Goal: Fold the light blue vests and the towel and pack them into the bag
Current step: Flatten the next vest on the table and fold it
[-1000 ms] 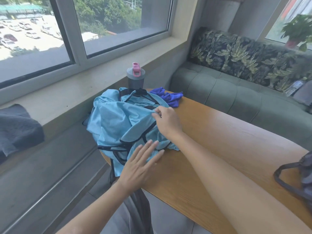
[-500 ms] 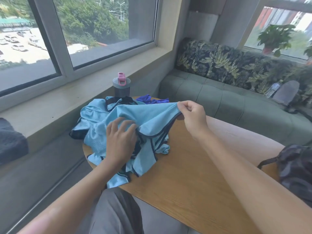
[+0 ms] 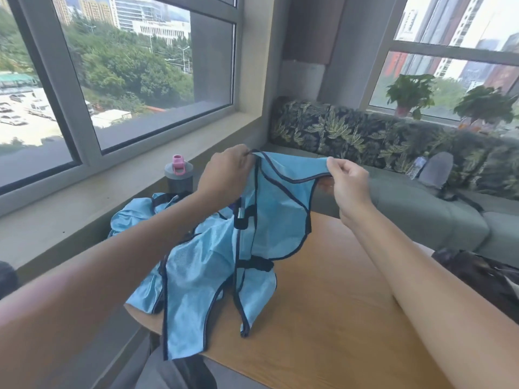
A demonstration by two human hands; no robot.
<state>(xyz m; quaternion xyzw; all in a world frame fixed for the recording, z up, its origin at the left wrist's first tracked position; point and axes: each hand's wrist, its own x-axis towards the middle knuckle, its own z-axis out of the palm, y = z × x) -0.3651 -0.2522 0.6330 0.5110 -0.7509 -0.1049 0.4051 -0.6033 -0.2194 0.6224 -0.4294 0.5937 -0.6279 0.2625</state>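
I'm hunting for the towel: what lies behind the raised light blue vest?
Behind the raised light blue vest, more crumpled blue vests and a grey bottle with pink cap show; any towel is covered.

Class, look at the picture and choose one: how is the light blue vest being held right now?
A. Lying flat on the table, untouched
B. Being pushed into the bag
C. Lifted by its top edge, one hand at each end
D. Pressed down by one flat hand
C: the left hand and the right hand each pinch the dark-trimmed top edge of the vest, which hangs down above the table.
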